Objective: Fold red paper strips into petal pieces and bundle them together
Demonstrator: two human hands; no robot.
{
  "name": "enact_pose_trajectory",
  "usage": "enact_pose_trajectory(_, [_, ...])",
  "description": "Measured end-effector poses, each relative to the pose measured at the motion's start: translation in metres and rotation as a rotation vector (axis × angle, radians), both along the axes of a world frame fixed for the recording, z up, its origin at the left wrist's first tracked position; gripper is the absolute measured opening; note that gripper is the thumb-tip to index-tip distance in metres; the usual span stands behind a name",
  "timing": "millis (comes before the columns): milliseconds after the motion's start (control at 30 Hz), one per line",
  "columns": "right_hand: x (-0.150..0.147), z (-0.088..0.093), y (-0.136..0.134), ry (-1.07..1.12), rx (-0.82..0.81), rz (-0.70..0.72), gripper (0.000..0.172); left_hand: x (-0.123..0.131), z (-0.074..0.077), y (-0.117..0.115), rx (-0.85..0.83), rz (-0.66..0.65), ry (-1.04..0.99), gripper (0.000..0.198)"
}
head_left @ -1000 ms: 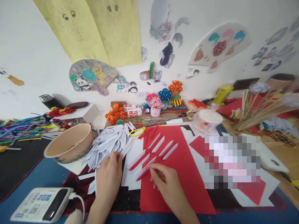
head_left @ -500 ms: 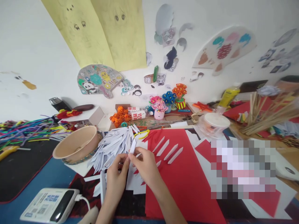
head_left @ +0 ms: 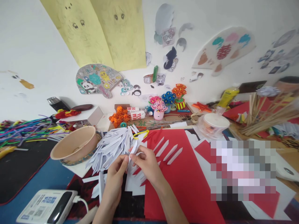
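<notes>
Both hands meet over the table, pinching one white paper strip point(head_left: 134, 147) that tilts up and away between the fingertips. My left hand point(head_left: 118, 166) grips its lower part with thumb and fingers closed. My right hand point(head_left: 145, 160) pinches the strip a little higher, the thumb lying along it. Just beyond my left hand spreads a large heap of folded white paper strips point(head_left: 109, 147). To the right, several pointed white strips point(head_left: 173, 152) rest on a red paper sheet point(head_left: 179, 189). Other strips partly show under my right hand.
At left stand a beige bowl point(head_left: 74, 146) and a white power bank point(head_left: 44, 205) with a cable. Yellow-handled scissors point(head_left: 141, 134) lie behind the hands. Pipe-cleaner flower pots point(head_left: 158, 115) line the wall. A round clear-sided container point(head_left: 216, 121) and wooden sticks point(head_left: 257, 112) are at right.
The strip between my fingers has become more upright, and my left fingers have shifted slightly along it. Both hands keep their pinch, and the other items stay as they were.
</notes>
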State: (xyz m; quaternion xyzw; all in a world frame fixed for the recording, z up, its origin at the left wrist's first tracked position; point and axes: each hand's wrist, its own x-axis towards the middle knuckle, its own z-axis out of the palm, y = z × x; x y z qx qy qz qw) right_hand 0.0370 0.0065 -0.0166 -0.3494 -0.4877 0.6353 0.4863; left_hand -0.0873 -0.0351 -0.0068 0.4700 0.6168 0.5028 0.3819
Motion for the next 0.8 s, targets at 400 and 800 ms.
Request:
enact_pose_trajectory(400, [0.01, 0.005, -0.005, -0.111, 0.119, 0.135, 0.026, -0.01, -0.007, -0.001, 0.07, -0.119, 0.419, 0.031])
enact_pose_trajectory(800, [-0.003, 0.0, -0.003, -0.221, 0.027, 0.024, 0.041, -0.02, -0.006, -0.002, 0.108, 0.18, 0.477, 0.035])
